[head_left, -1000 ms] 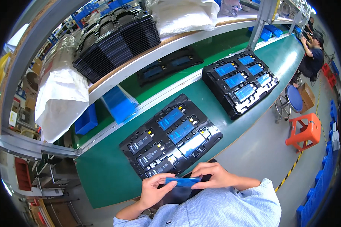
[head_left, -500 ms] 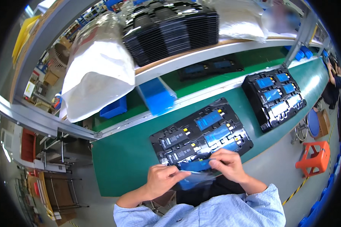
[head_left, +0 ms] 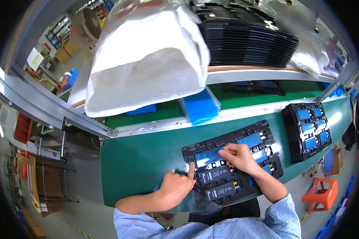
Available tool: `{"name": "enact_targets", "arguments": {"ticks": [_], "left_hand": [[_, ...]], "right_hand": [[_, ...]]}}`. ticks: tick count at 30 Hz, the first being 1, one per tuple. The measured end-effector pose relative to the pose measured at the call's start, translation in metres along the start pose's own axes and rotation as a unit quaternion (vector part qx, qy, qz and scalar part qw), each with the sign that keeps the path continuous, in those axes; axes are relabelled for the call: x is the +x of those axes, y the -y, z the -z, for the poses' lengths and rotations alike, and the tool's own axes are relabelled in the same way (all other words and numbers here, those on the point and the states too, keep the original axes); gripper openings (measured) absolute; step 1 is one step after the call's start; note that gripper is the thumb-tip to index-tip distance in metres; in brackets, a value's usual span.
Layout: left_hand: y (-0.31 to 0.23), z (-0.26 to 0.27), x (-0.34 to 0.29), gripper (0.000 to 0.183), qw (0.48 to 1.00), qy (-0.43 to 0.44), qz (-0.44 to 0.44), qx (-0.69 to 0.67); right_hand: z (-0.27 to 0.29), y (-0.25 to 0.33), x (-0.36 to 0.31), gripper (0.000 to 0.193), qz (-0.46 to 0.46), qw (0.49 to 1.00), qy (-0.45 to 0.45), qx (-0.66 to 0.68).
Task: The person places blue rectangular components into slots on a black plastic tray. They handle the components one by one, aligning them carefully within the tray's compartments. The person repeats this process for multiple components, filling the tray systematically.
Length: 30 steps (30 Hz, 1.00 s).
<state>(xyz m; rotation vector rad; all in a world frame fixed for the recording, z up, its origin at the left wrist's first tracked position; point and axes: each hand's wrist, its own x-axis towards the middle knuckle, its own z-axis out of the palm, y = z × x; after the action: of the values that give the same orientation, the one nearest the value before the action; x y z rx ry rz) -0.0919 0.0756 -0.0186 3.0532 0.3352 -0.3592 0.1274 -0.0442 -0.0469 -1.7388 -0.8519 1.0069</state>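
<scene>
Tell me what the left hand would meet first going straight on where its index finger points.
The left hand would likely meet the left end of the blue film over the black tray; depth is unclear, so it may already touch.

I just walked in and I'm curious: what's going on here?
Someone is working over a black tray on a green table. Their right hand pinches the right end of a blue film at the tray's far-left slot; their left hand has its index finger by the film's left end, though contact is hard to tell. Two nearer black packs show no blue, and a tray stack with blue-topped packs stands farther right.
</scene>
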Motion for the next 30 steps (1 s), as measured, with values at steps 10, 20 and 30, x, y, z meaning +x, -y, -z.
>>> {"name": "enact_targets", "arguments": {"ticks": [10, 20, 30], "left_hand": [[0.009, -0.001, 0.001, 0.048, 0.999, -0.037, -0.021, -0.003], [0.01, 0.001, 0.004, 0.045, 0.998, -0.05, -0.024, -0.017], [0.01, -0.003, 0.005, 0.046, 0.998, -0.056, -0.026, -0.01]], "right_hand": [[-0.001, -0.001, 0.002, 0.024, -0.055, 0.998, -0.016, -0.014], [-0.002, -0.001, 0.005, 0.023, -0.032, 0.997, -0.023, -0.062], [-0.004, 0.005, 0.006, 0.023, -0.036, 0.996, -0.023, -0.082]]}}
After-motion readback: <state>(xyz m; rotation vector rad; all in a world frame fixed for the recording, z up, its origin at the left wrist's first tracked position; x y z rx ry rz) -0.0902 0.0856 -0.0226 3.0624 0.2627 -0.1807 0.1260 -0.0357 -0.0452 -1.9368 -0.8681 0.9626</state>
